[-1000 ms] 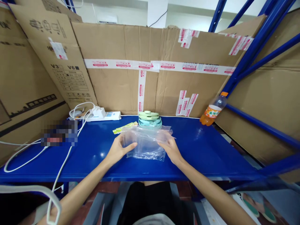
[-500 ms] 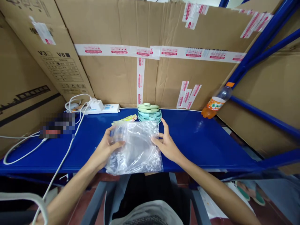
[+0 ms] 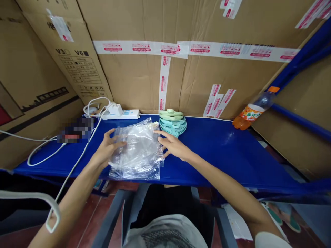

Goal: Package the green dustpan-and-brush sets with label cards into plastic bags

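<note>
While left hand (image 3: 107, 147) cups plastic (image 3: 138, 151), right hand (image 3: 176, 147) splayed

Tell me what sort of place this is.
Probably a makeshift workstation: a glossy blue flat-topped table, upright brown cardboard panels joined with red-printed white tape, and a long white plastic power strip.

Glossy, crinkled clear plastic bags (image 3: 138, 148)

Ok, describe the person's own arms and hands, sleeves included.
The left hand and right hand are ungloved, both forearms bare, without visible watch or bracelet. A white sleeve shows above the right elbow; no left sleeve is in view. A white cable overlaps the left forearm.
</note>
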A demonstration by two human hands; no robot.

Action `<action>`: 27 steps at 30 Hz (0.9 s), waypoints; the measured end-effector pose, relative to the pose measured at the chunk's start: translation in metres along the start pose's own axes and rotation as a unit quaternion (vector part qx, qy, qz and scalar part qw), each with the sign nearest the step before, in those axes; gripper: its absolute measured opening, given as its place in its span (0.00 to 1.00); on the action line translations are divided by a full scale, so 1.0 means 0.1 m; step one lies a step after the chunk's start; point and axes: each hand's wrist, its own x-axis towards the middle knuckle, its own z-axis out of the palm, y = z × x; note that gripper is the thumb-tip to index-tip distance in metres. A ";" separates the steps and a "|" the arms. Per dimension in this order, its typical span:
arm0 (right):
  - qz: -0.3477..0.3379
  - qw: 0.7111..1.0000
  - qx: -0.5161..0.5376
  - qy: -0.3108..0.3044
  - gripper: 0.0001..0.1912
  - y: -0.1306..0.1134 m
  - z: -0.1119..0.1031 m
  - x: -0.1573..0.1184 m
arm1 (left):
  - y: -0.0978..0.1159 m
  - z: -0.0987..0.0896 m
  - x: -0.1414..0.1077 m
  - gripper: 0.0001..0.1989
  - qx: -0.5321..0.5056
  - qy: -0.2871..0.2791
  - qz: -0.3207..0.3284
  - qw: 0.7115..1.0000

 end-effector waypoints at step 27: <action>-0.034 0.991 0.024 0.124 0.28 0.21 -0.15 -0.50 | -0.14 0.20 0.13 0.31 -0.164 0.046 -0.002 0.985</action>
